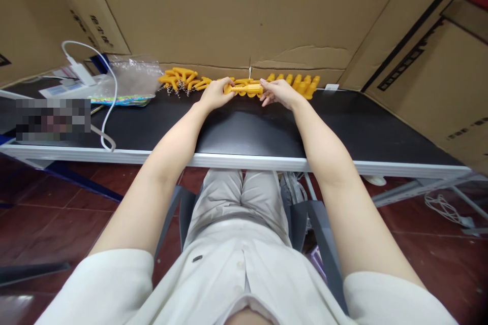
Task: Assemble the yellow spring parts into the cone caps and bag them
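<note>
My left hand (218, 94) is closed in a pinch on the left end of a yellow plastic corkscrew (247, 90), held level above the table. At its other end, the thicker ribbed sleeve sits against the fingers of my right hand (281, 92), which are also closed on it. Whether the two parts are joined is too small to tell. To the left lies a pile of yellow corkscrew handles (182, 78) with bare metal spirals. Several yellow sleeves (305, 86) stand upright just right of my right hand. More yellow pieces (246, 81) lie behind the held one, partly hidden.
The black table (247, 132) has a pale metal front edge. Tall cardboard sheets (229, 10) wall in its back and sides. At the left are a clear plastic bag (133, 76), a white cable (114, 86) and a blurred-out patch. A small white block (332, 87) stands at back right.
</note>
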